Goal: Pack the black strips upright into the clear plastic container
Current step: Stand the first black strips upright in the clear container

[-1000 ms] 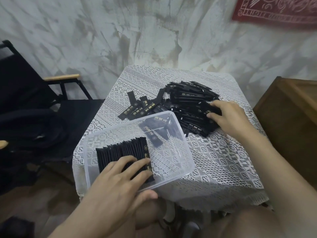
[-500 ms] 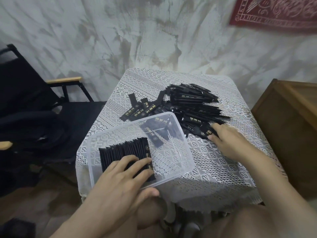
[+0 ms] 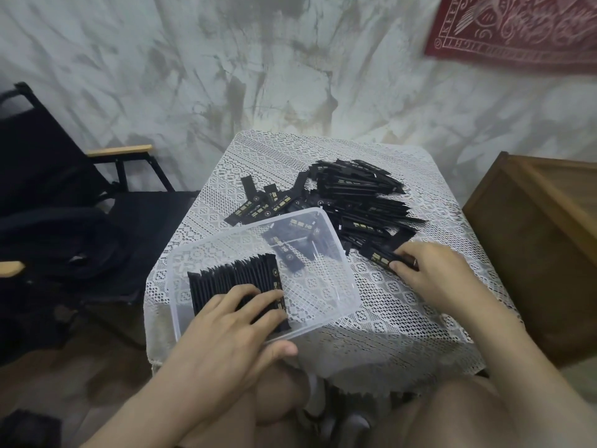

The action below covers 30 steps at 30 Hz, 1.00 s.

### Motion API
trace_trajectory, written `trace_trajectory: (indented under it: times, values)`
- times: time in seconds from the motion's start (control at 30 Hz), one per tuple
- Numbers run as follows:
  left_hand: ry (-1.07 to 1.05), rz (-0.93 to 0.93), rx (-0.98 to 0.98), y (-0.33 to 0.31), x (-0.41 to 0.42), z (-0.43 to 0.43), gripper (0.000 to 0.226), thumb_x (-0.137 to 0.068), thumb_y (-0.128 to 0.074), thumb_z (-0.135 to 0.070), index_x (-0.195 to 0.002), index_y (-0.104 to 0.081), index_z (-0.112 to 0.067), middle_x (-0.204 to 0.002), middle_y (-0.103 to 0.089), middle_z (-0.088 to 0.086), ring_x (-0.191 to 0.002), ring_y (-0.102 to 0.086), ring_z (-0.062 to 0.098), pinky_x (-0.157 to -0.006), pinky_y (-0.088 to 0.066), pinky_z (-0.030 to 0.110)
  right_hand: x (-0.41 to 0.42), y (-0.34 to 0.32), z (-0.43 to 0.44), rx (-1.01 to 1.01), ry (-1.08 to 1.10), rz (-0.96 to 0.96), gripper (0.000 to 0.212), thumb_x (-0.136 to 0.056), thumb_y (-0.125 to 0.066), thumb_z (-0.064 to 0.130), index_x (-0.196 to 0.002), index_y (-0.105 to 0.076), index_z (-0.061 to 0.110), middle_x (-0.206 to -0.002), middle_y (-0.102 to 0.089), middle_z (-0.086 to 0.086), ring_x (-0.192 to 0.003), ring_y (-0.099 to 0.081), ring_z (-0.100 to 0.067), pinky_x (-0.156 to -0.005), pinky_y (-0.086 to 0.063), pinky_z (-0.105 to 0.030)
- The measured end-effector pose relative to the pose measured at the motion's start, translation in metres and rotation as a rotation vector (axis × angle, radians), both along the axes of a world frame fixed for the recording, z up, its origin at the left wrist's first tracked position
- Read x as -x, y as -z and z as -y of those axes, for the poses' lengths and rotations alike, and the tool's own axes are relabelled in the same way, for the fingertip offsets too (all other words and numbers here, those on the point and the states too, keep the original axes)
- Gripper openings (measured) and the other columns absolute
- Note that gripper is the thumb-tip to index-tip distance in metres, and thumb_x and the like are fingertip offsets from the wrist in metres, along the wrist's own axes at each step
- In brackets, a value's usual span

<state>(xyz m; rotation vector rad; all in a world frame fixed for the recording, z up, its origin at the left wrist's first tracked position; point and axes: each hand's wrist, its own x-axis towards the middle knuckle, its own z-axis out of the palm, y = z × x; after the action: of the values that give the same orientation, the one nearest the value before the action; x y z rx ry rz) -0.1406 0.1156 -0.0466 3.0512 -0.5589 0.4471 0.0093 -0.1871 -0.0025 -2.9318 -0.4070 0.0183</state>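
Observation:
A clear plastic container point(image 3: 326, 279) sits at the near left of the small table. Inside it a row of black strips point(image 3: 232, 279) stands upright against its left side. My left hand point(image 3: 232, 328) lies over that row, fingers straight across the strips' tops and thumb outside the container's near wall. A loose pile of black strips point(image 3: 355, 202) with gold print lies beyond the container. My right hand point(image 3: 433, 276) pinches one black strip point(image 3: 381, 258) at the pile's near right edge, flat on the cloth.
A white lace cloth point(image 3: 403, 318) covers the table. A black folding chair point(image 3: 64, 195) stands at the left and a wooden box point(image 3: 542, 240) at the right. My knees are under the table's near edge. A red patterned cloth point(image 3: 517, 27) hangs on the wall.
My right hand has drawn back from the top of the pile toward me and now pinches a strip at its near edge. My left hand has stayed on the upright row.

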Motion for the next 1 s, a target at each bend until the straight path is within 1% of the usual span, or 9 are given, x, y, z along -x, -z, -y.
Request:
trace_trajectory:
  times: [0.1, 0.2, 0.27, 0.33, 0.43, 0.53, 0.67, 0.83, 1.0]
  values:
    - [-0.006, 0.004, -0.003, 0.001, 0.0, 0.0, 0.063, -0.104, -0.023, -0.069, -0.112, -0.072, -0.029, -0.137, -0.063, -0.009, -0.117, -0.059, 0.025, -0.082, -0.055, 0.04, 0.027, -0.04, -0.023, -0.253, -0.021, 0.089, 0.013, -0.097, -0.061, 0.041, -0.094, -0.066, 0.03, -0.066, -0.063, 0.007, -0.063, -0.059, -0.014, -0.054, -0.037, -0.031]
    - [-0.007, 0.013, -0.005, 0.001, -0.001, 0.0, 0.064, -0.104, -0.023, -0.069, -0.111, -0.073, -0.028, -0.136, -0.064, -0.008, -0.117, -0.06, 0.025, -0.08, -0.054, 0.039, 0.07, -0.079, -0.067, -0.464, -0.174, 0.074, 0.01, -0.094, -0.063, 0.041, -0.096, -0.06, 0.031, -0.067, -0.066, 0.007, -0.059, -0.061, -0.014, -0.055, -0.045, -0.036]
    - [-0.001, 0.018, -0.002, 0.002, -0.002, 0.0, 0.065, -0.104, -0.024, -0.068, -0.111, -0.073, -0.027, -0.134, -0.065, -0.008, -0.116, -0.06, 0.026, -0.08, -0.054, 0.04, 0.088, -0.079, -0.099, -0.303, -0.254, 0.046, 0.018, -0.095, -0.056, 0.043, -0.106, -0.052, 0.029, -0.082, -0.07, 0.004, -0.074, -0.068, -0.023, -0.062, -0.05, -0.037]
    - [0.007, 0.025, 0.003, 0.002, -0.002, 0.001, 0.064, -0.104, -0.025, -0.068, -0.11, -0.073, -0.025, -0.132, -0.065, -0.007, -0.114, -0.06, 0.026, -0.08, -0.054, 0.04, 0.093, -0.062, -0.126, -0.092, -0.247, 0.082, 0.021, -0.098, -0.047, 0.04, -0.111, -0.043, 0.024, -0.1, -0.07, -0.005, -0.091, -0.067, -0.037, -0.067, -0.043, -0.038]
    - [0.014, 0.051, 0.016, 0.001, -0.001, 0.003, 0.06, -0.103, -0.029, -0.066, -0.106, -0.07, -0.022, -0.123, -0.066, -0.006, -0.11, -0.06, 0.028, -0.077, -0.055, 0.042, 0.086, -0.034, -0.152, 0.011, -0.195, 0.077, 0.018, -0.101, -0.042, 0.03, -0.113, -0.037, 0.019, -0.112, -0.069, -0.01, -0.102, -0.066, -0.039, -0.068, -0.033, -0.039]
    - [0.015, 0.062, 0.021, 0.0, 0.0, 0.003, 0.055, -0.102, -0.034, -0.065, -0.098, -0.066, -0.021, -0.116, -0.067, -0.004, -0.11, -0.06, 0.029, -0.076, -0.055, 0.042, 0.078, -0.018, -0.162, 0.028, -0.152, 0.075, 0.022, -0.1, -0.044, 0.027, -0.119, -0.04, 0.016, -0.114, -0.07, -0.011, -0.106, -0.066, -0.04, -0.069, -0.032, -0.039]
    - [0.004, 0.051, 0.021, 0.001, 0.001, 0.003, 0.064, -0.104, -0.024, -0.067, -0.092, -0.067, -0.021, -0.115, -0.067, -0.003, -0.111, -0.06, 0.028, -0.077, -0.054, 0.041, 0.072, -0.011, -0.161, -0.003, -0.14, 0.014, 0.025, -0.101, -0.046, 0.031, -0.119, -0.042, 0.015, -0.114, -0.069, -0.014, -0.107, -0.065, -0.04, -0.072, -0.037, -0.039]
    - [-0.02, -0.006, 0.03, 0.003, 0.002, 0.002, 0.066, -0.102, -0.027, -0.07, -0.097, -0.072, -0.023, -0.128, -0.065, -0.001, -0.116, -0.058, 0.026, -0.082, -0.051, 0.04, 0.068, -0.015, -0.157, -0.07, -0.154, -0.138, 0.034, -0.103, -0.047, 0.045, -0.12, -0.042, 0.017, -0.116, -0.067, -0.012, -0.11, -0.061, -0.039, -0.077, -0.039, -0.04]
    - [-0.047, -0.082, 0.054, -0.001, 0.004, 0.002, 0.065, -0.1, -0.026, -0.073, -0.103, -0.073, -0.029, -0.15, -0.05, 0.001, -0.124, -0.052, 0.023, -0.09, -0.051, 0.039, 0.065, -0.016, -0.153, -0.131, -0.149, -0.238, 0.028, -0.106, -0.042, 0.038, -0.126, -0.045, 0.018, -0.12, -0.066, -0.015, -0.114, -0.058, -0.042, -0.089, -0.047, -0.045]
